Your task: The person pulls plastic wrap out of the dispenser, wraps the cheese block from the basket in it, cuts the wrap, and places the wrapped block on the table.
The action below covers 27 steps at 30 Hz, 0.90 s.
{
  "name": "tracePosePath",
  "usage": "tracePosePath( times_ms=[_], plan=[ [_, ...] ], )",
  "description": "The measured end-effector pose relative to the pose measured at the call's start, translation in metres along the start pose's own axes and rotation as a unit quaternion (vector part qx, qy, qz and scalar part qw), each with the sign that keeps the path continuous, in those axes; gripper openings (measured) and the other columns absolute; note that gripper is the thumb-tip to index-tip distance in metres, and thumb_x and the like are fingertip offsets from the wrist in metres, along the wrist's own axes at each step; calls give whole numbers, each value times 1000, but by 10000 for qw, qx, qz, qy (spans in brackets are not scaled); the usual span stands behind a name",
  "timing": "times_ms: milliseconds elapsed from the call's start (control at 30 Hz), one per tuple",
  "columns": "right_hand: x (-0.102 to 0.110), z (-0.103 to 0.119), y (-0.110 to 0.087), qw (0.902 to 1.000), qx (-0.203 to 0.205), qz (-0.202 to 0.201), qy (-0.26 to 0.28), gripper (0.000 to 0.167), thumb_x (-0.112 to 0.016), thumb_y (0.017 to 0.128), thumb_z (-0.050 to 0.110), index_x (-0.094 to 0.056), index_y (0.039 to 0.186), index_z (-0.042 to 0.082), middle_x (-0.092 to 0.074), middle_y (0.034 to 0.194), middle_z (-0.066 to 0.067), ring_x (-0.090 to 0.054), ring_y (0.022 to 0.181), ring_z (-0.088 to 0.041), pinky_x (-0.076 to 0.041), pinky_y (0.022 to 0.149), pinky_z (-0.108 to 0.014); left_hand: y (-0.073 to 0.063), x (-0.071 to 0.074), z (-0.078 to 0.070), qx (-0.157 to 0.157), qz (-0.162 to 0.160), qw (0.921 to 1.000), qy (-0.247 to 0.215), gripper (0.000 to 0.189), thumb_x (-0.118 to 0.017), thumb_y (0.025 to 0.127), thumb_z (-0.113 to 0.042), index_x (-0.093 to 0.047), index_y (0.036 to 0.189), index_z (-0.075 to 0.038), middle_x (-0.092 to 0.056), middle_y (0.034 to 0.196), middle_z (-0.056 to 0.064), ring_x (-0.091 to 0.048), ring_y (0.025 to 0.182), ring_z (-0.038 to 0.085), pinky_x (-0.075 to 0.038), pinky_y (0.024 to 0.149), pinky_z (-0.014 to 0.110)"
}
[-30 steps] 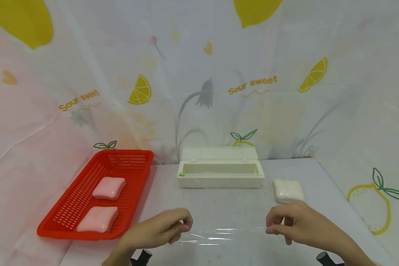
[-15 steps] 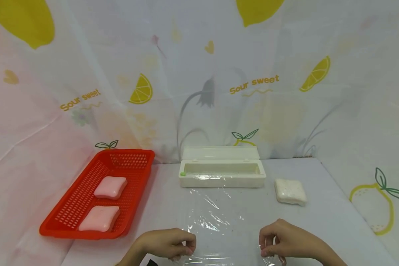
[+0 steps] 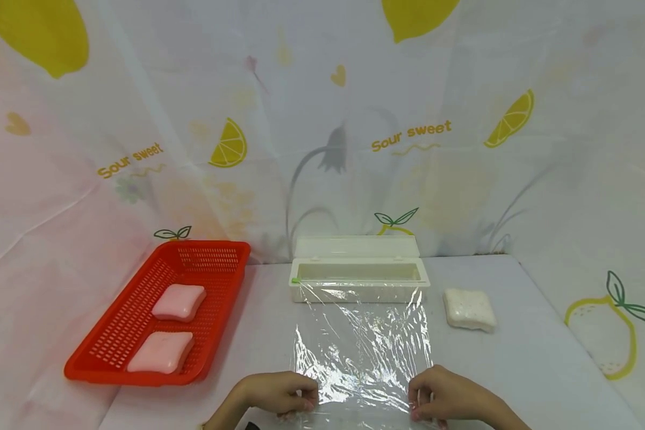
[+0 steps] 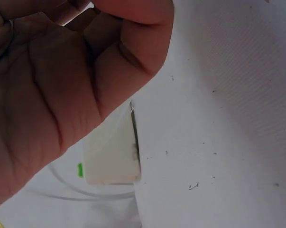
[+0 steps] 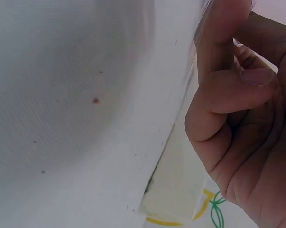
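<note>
Left hand (image 3: pixel 283 394) and right hand (image 3: pixel 451 395) have come nearer, both curled in a pinch on the film (image 3: pixel 362 358) off the far box (image 3: pixel 360 261). Looks like the pull-out step, so next just keep it taut; white bar (image 3: pixel 469 309) right, pink bars (image 3: pixel 179 302) in the basket (image 3: pixel 223 316) left, neither's blocking.

1. The film (image 3: pixel 362 358) you hold is thin, clear plastic, very glossy and finely wrinkled.
2. Your box (image 3: pixel 360 292) looks like smooth, hard plastic with a mild sheen.
3. You have a basket (image 3: pixel 129 377) of slightly glossy, perforated plastic.
4. Your pink blocks (image 3: pixel 178 302) look smooth and softly shiny, their material unclear.
5. You see a white block (image 3: pixel 469 309), uneven, with shiny spots.
6. Your table (image 3: pixel 537 346) is matt, finely woven-looking.
7. The backdrop (image 3: pixel 279 119) facing you is creased, mostly matt sheeting.
</note>
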State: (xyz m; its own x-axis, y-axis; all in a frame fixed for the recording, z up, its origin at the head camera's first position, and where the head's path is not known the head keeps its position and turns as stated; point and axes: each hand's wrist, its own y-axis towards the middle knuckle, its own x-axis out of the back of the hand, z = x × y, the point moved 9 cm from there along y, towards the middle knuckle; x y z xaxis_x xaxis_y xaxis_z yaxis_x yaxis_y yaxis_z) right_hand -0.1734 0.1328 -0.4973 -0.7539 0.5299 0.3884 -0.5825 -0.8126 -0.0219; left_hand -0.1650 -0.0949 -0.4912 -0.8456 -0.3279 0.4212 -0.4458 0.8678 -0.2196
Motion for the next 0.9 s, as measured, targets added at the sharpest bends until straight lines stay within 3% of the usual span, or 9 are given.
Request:
tracePosePath(
  times_ms=[333, 500, 767, 900],
  plan=[
    [-10, -13, 6, 9991, 5, -61, -420, 12, -76, 85, 14, -65, 82, 11, -62, 67, 15, -52, 51, 11, -49, 42, -21, 3, -7, 26, 579, -96, 9977, -342, 11, -57, 96, -1, -56, 86, -4, -47, 66, -13, -41, 51, -2, -34, 45, 12],
    [-11, -21, 7, 9945, -208, -243, -1000, 15, -78, 81, 12, -65, 77, 17, -56, 62, 21, -48, 51, 12, -46, 43, -18, 4, -9, 30, 770, -163, 9966, -244, 12, -58, 95, 0, -56, 85, -6, -46, 64, -13, -41, 50, -2, -33, 46, 12],
    [-13, -18, 9, 9822, -251, -436, -1812, 19, -79, 76, 14, -64, 74, 24, -53, 63, 25, -48, 56, 8, -44, 51, -17, 6, -8, 23, 897, -203, 9939, 612, 14, -63, 92, 0, -57, 84, -10, -46, 65, -15, -44, 52, -4, -39, 48, 14],
    [-13, -14, 10, 9786, -273, -469, -1986, 18, -79, 76, 15, -64, 74, 25, -52, 63, 25, -48, 56, 8, -42, 51, -17, 3, 0, 14, 1030, -466, 9846, 1336, 14, -68, 89, -2, -58, 84, -11, -50, 68, -13, -47, 56, -3, -44, 54, 17]
  ],
)
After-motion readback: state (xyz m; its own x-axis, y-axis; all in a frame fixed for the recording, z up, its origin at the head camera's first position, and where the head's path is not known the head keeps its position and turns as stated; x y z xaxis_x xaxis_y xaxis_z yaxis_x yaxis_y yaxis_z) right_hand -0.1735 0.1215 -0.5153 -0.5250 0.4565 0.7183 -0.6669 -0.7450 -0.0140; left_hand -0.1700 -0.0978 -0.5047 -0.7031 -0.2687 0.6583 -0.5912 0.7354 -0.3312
